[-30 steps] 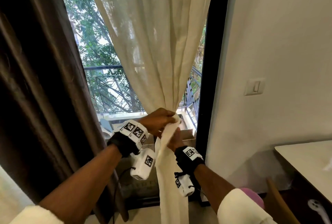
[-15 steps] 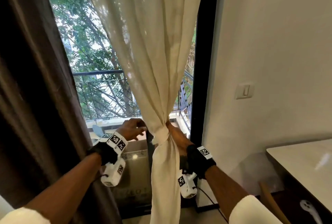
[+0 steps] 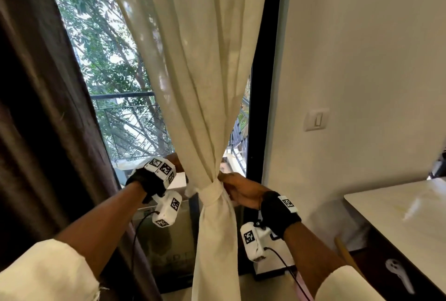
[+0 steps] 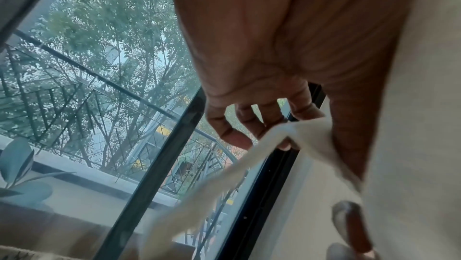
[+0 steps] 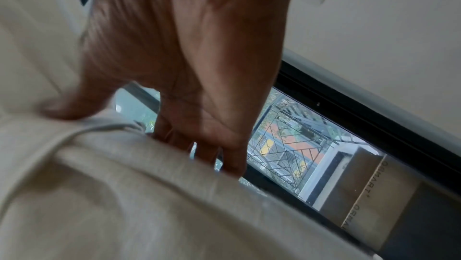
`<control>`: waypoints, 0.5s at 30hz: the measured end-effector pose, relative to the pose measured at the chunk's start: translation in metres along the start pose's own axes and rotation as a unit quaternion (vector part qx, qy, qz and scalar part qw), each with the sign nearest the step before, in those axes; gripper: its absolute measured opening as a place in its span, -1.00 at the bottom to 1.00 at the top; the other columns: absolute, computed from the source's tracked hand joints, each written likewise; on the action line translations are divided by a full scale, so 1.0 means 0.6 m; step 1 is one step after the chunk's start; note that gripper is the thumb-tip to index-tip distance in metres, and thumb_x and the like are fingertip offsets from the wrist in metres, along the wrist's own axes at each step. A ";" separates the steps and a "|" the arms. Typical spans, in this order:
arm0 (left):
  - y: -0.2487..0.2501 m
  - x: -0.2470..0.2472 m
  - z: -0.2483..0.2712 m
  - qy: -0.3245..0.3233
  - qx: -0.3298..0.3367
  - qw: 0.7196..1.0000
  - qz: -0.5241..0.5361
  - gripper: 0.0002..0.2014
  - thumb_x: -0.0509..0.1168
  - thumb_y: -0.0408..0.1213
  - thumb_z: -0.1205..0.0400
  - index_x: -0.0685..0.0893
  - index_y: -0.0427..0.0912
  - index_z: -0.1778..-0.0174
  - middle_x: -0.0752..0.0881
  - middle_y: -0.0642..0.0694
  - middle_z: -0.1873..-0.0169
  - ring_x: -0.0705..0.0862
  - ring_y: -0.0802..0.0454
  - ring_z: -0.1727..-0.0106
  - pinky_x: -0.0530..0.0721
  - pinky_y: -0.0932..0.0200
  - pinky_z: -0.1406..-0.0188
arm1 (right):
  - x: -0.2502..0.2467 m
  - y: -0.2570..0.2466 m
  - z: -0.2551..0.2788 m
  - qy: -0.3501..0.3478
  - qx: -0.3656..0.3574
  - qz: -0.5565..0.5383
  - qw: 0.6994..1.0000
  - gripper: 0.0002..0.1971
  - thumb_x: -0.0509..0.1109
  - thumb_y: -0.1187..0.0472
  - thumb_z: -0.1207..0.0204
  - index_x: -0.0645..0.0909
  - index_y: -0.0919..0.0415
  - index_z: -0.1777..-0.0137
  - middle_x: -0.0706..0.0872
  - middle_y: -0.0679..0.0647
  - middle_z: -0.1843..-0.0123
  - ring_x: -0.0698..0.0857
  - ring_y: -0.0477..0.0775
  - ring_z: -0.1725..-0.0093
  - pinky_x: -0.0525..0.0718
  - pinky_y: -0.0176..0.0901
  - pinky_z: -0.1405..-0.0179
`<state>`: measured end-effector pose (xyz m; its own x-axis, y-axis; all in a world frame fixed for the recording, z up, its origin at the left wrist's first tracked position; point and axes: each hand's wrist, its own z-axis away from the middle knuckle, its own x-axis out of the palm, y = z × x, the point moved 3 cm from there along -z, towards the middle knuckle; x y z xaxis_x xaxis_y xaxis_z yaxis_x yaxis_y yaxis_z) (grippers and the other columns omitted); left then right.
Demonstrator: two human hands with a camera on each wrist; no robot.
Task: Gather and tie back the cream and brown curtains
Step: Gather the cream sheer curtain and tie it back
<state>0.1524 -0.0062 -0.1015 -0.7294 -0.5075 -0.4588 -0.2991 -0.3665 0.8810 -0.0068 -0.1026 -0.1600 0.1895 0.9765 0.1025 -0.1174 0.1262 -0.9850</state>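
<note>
Daylight comes through a tall window with green trees and a metal balcony railing outside.

At far left we see the brown curtain hanging loose in heavy folds along the window's edge. To its right, our left hand reaches in behind the cream curtain; in the left wrist view its fingers curl around a strip of cream cloth, the tie band, which runs down and away from the hand.

At centre, the cream curtain is gathered into a narrow waist, and the band wraps around it there. Above the band the cloth fans out wide; below, it hangs in a straight column.

Just right of the waist, our right hand clasps the bundle, thumb pressed on the cloth and fingers hooked behind it, as the right wrist view shows.

Further right stands the black window frame, then a pale wall with a light switch. At far right, a white surface juts into view.
</note>
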 end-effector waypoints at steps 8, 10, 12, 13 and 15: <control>-0.008 -0.014 0.047 0.177 0.073 0.960 -0.204 -0.67 0.48 -0.12 -0.45 0.78 -0.32 0.03 0.79 -0.32 0.11 0.75 -0.17 0.04 0.55 0.22 0.20 | 0.005 -0.010 -0.050 0.209 -0.081 0.126 0.966 -0.44 0.67 -0.21 -0.13 0.78 0.21 0.01 0.86 0.09 0.06 0.82 0.09 0.01 0.73 0.24 -0.16; -0.034 -0.015 0.056 0.220 0.060 0.959 -0.172 -0.78 0.59 -0.12 -0.34 0.78 -0.18 0.32 0.71 -0.09 0.48 0.65 0.06 0.35 0.43 0.37 0.44 | 0.006 -0.004 -0.064 0.295 -0.102 0.176 0.934 -0.39 0.60 -0.39 0.00 0.77 0.13 0.18 0.85 0.05 0.20 0.81 0.04 0.14 0.76 0.20 -0.02; -0.045 -0.006 0.071 0.239 0.075 0.949 -0.191 -0.79 0.58 -0.12 -0.35 0.74 -0.14 0.41 0.70 -0.06 0.53 0.60 0.10 0.41 0.38 0.30 0.38 | 0.014 -0.002 -0.072 0.353 -0.114 0.252 0.894 -0.43 0.50 -0.48 -0.03 0.70 0.04 0.30 0.83 0.05 0.25 0.79 0.06 0.17 0.75 0.12 0.08; -0.045 0.001 0.078 0.247 0.096 0.940 -0.216 -0.80 0.56 -0.11 -0.37 0.77 -0.16 0.38 0.77 -0.11 0.45 0.67 0.05 0.36 0.39 0.27 0.29 | 0.019 -0.003 -0.076 0.375 -0.120 0.280 0.876 -0.44 0.48 -0.49 -0.09 0.67 0.03 0.30 0.82 0.08 0.23 0.78 0.11 0.14 0.73 0.10 0.11; -0.035 0.008 0.090 0.261 0.113 0.929 -0.236 -0.80 0.50 -0.11 -0.43 0.82 -0.19 0.26 0.85 -0.16 0.26 0.77 -0.07 0.18 0.45 0.24 0.18 | 0.035 -0.006 -0.078 0.420 -0.131 0.327 0.836 -0.44 0.43 -0.44 -0.25 0.69 0.10 0.18 0.81 0.16 0.15 0.75 0.23 0.07 0.69 0.07 0.11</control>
<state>0.1218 0.0409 -0.1158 -0.1039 -0.6626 -0.7417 -0.6751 -0.5007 0.5418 0.0432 -0.0908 -0.1608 0.7993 0.3402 -0.4953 -0.2675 -0.5366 -0.8003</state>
